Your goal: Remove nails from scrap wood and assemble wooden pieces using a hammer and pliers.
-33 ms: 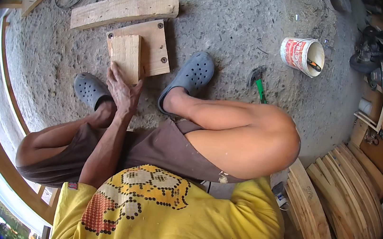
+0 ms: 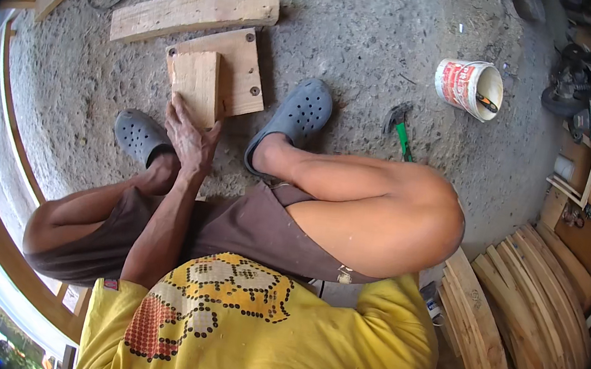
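My left hand (image 2: 190,141) grips the near end of a short, thick wood block (image 2: 195,87), thumb on one side and fingers on the other. Beneath the block lies a squarish flat board (image 2: 240,78) with dark round fasteners near its visible corners. The block overlaps the board's left part. Just beyond them a longer plank (image 2: 197,14) rests on the ground. My right hand is out of sight; only the yellow sleeve (image 2: 393,303) shows beside my bent right leg.
On the rough concrete floor (image 2: 370,53) lies a claw hammer (image 2: 400,132) with a green handle. A white and red bucket (image 2: 457,85) holds a tool with an orange and black handle (image 2: 486,102). Curved timber pieces (image 2: 535,302) are stacked at right; a wooden frame (image 2: 18,128) runs along the left.
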{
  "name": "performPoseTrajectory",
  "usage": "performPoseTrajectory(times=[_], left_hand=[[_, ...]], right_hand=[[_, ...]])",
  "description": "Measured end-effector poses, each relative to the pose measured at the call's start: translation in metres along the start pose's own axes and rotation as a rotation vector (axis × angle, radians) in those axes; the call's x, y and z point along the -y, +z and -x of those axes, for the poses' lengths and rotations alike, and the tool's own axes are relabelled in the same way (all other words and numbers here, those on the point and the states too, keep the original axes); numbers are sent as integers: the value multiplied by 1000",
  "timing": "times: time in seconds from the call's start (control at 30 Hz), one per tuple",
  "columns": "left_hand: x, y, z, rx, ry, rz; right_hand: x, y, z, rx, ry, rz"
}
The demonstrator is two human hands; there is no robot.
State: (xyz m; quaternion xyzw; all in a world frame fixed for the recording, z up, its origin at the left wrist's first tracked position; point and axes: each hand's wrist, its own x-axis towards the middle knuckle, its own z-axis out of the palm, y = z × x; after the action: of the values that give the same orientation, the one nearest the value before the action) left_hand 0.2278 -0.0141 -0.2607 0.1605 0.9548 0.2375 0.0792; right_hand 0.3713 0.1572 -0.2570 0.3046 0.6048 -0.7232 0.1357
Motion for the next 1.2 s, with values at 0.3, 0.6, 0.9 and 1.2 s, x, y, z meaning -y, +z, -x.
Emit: performPoseTrajectory(times=[0.3,0.6,0.9,1.2], left_hand=[[2,-9,-3,105,-156,16],[7,-5,1,52,-136,40],[15,-7,9,-4,-135,124],[14,-10,7,11,-146,157]], right_hand=[[-1,-73,61,-105,102,93],[119,-225,173,-323,142,407],[259,-213,111,-159,-78,-200],[389,-40,50,-54,-700,475]])
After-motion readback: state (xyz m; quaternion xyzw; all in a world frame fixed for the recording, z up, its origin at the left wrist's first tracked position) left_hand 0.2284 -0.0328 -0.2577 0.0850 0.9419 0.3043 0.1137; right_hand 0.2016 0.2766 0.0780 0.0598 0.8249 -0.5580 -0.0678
